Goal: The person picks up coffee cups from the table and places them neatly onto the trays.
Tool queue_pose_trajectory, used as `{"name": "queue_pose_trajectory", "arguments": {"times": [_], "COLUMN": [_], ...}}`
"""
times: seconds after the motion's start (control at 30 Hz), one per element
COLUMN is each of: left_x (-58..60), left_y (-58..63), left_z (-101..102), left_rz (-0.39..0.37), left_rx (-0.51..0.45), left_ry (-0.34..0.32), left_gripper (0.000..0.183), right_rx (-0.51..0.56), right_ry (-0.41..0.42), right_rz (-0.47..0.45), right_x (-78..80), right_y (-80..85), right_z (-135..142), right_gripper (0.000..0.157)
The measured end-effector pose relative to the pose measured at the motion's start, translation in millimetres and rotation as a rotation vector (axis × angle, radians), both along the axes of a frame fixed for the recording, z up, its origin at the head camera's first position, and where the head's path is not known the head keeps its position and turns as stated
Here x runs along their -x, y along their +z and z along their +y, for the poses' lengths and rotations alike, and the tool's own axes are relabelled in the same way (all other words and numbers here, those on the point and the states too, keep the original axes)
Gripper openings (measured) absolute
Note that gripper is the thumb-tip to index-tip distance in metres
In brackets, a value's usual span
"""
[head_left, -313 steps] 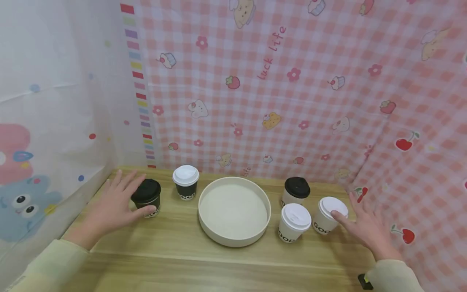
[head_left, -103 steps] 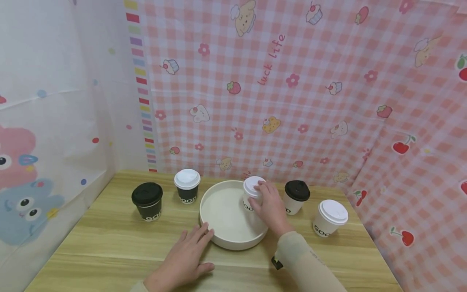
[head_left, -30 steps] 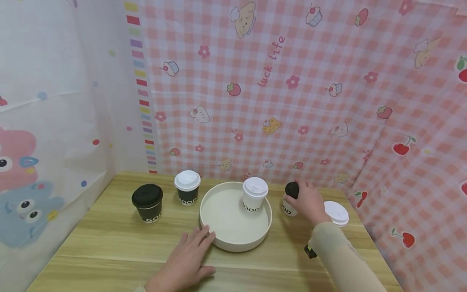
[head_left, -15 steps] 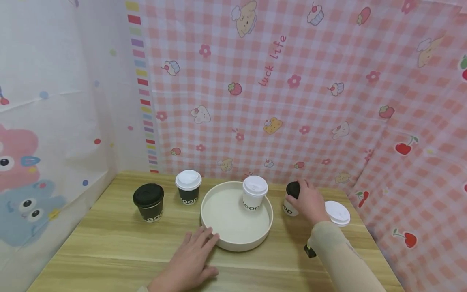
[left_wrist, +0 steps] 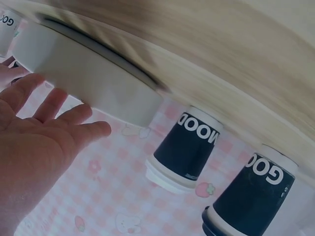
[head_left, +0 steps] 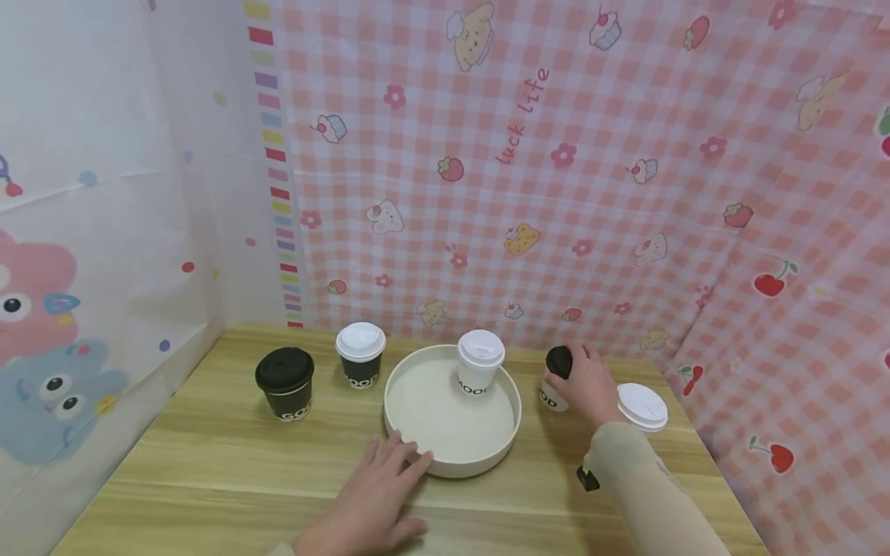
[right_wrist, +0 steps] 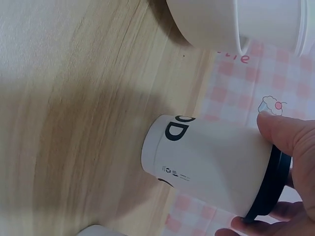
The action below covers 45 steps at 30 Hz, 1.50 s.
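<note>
My right hand point(head_left: 587, 382) grips a white paper coffee cup point(right_wrist: 211, 160) by its black lid point(right_wrist: 270, 182), thumb on one side and fingers on the other. The cup stands upright on the table right of a round cream tray point(head_left: 452, 467). My left hand point(head_left: 371, 494) lies with straight fingers at the tray's front-left rim; in the left wrist view its fingertips point(left_wrist: 101, 129) are close along the tray wall. Inside the tray, toward its back right, stands a white cup with a white lid point(head_left: 480, 351).
Left of the tray stand a black cup with a white lid point(head_left: 361, 355) and a black cup with a black lid point(head_left: 287, 386). Another white-lidded cup point(head_left: 643, 407) is partly hidden behind my right wrist. Patterned cloth point(head_left: 445, 193) hangs behind the wooden table point(head_left: 229, 479).
Earlier, my right hand set the white-lidded cup in the tray, then took hold of the black-lidded one. Since half a second ago, my left hand has slid right and the tray's cup has shifted slightly left.
</note>
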<state>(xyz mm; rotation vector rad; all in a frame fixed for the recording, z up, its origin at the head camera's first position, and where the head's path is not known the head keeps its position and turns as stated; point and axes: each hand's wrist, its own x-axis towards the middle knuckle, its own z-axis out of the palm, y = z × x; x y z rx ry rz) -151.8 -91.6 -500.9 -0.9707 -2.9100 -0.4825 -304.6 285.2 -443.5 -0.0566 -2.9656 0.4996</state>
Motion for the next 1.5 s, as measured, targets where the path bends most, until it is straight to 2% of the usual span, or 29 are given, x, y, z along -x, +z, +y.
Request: {"name": "queue_pose_trajectory", "arguments": {"times": [0.23, 0.4, 0.7, 0.93, 1.13, 1.3, 1.5], "left_x": [2.9, 2.9, -0.6, -1.2, -1.9, -1.9, -3.3], "left_y": [-2.4, -0.8, 0.6, 1.9, 1.3, -0.1, -0.5], "left_z": [6.0, 8.2, 13.0, 16.0, 18.5, 21.1, 22.5], "left_rz": [0.007, 0.000, 0.005, -0.047, -0.052, -0.075, -0.078], "left_rx": [0.004, 0.004, -0.009, -0.011, -0.009, 0.002, 0.025], "left_ry": [-0.009, -0.009, 0.006, 0.037, 0.041, 0.046, 0.041], "left_gripper": [0.087, 0.087, 0.086, 0.087, 0.088, 0.090, 0.093], "right_rx": [0.044, 0.084, 0.143, 0.178, 0.191, 0.198, 0.186], "right_ry": [-0.011, -0.026, -0.064, -0.084, -0.061, -0.009, 0.065], "right_rz": [0.031, 0.035, 0.103, 0.148, 0.207, 0.261, 0.228], "right_x": [1.1, -2.8, -15.7, -37.8, -55.5, -63.2, -66.9], "right_y": [-6.3, -4.3, 13.2, 34.8, 46.4, 52.7, 56.9], "right_z": [8.2, 8.3, -4.1, -20.4, -30.2, -35.0, -38.7], "right_gripper": [0.076, 0.077, 0.075, 0.075, 0.072, 0.070, 0.070]}}
